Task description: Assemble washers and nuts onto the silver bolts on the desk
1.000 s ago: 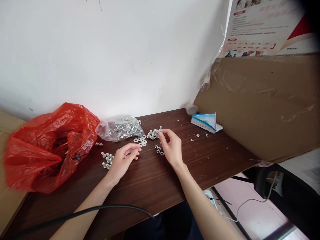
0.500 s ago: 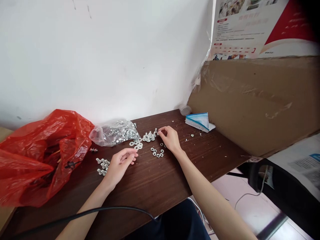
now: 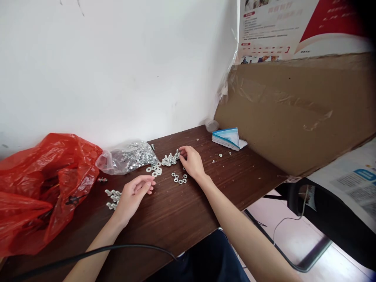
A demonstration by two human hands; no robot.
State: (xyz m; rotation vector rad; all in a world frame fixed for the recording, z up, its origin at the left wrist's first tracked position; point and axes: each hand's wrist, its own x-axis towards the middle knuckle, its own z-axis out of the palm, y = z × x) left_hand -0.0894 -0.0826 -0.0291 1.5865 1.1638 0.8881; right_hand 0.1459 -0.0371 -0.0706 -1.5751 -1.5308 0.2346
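Observation:
My right hand is at the right end of a cluster of silver bolts standing on the table; its thumb and index finger are closed at an upright bolt. Just below that hand lie several hex nuts. My left hand hovers over the table, fingers loosely curled and thumb apart, with nothing visible in it. Flat washers lie beyond its fingertips. To its left is a group of assembled-looking bolts, partly hidden by the hand.
A clear plastic bag of metal hardware lies against the wall, beside a large red plastic bag. A blue-and-white packet sits toward the cardboard panel on the right. A black cable crosses in front of my left forearm.
The camera view has shifted, so everything appears a little further left. My right hand remains beside the same bolt, and my left hand stays near the washers.

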